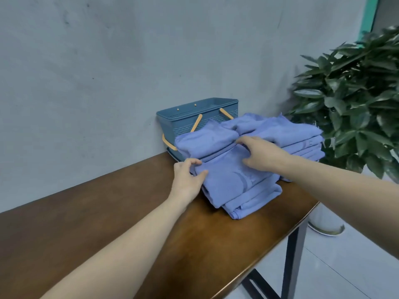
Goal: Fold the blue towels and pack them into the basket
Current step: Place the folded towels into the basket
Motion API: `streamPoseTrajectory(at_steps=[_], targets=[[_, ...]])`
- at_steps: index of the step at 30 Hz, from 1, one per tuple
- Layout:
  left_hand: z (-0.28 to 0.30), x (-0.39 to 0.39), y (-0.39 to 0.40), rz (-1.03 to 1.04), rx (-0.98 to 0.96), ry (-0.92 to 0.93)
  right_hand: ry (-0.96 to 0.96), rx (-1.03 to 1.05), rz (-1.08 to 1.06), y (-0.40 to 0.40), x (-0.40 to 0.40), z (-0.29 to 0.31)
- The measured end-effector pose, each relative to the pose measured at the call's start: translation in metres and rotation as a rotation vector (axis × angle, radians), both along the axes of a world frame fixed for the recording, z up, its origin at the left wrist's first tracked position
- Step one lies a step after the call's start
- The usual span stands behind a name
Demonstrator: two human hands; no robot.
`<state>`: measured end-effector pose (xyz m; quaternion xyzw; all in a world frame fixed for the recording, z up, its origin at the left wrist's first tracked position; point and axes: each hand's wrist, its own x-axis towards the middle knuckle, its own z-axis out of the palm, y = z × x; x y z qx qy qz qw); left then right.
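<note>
Forearms: two bare forearms reach in from the bottom edge, over the near part of the surface, toward the towels.
Surface: dark brown wooden surface (97, 223) with dark legs under its right end; it stands against a grey wall (108, 61).
Left grip: left hand (186, 176) sits at the left corner of the front towel; thumb and fingers are curled and pinch that corner's edge.
Right grip: right hand (259, 155) lies on the back part of the same towel, knuckles up, fingers bent and gathering the cloth at the far edge, just under the small folded towel behind it.
Front towel: blue front towel (235, 186) lies partly folded on the surface in several layers, its lower layers sticking out toward the camera and to the right.
Small folded towel: small folded towel (205, 141) rests on top of other blue cloth just behind the front towel, in front of the basket.
Towel stack: stack of blue towels (298, 139) lies to the right of it, near the surface's far right end, top layer rumpled.
Basket: blue plastic basket (183, 117) with tan handles stands at the back against the wall, behind the towels; what its inside holds cannot be told.
Plant: leafy green plant (356, 93) in a pale pot stands on the floor right of the surface.
</note>
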<state>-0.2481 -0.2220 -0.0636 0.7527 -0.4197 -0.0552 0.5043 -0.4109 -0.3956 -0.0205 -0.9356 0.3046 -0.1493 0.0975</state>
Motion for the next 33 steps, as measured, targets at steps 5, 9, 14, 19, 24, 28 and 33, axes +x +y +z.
streamPoseTrajectory(at_steps=[5,9,14,19,24,28,33], targets=[[-0.004,-0.002,0.015,-0.002,-0.001,-0.151,0.049,-0.116,0.067,0.009,-0.001,-0.009],[0.004,0.000,0.032,-0.009,0.106,-0.116,0.061,-0.056,0.035,0.015,-0.009,-0.007],[0.029,0.006,0.051,-0.049,0.261,-0.058,-0.008,-0.013,0.099,0.027,0.002,0.007],[0.045,0.022,0.051,-0.009,0.259,0.036,-0.077,0.092,0.181,0.032,0.027,0.021],[0.061,0.050,0.033,0.000,0.254,0.174,-0.088,0.046,0.247,0.025,0.055,0.039],[0.083,0.086,-0.004,0.008,0.229,0.225,-0.082,0.049,0.285,0.001,0.085,0.062],[0.108,0.134,-0.059,0.038,0.204,0.222,-0.151,0.073,0.278,-0.042,0.129,0.079]])
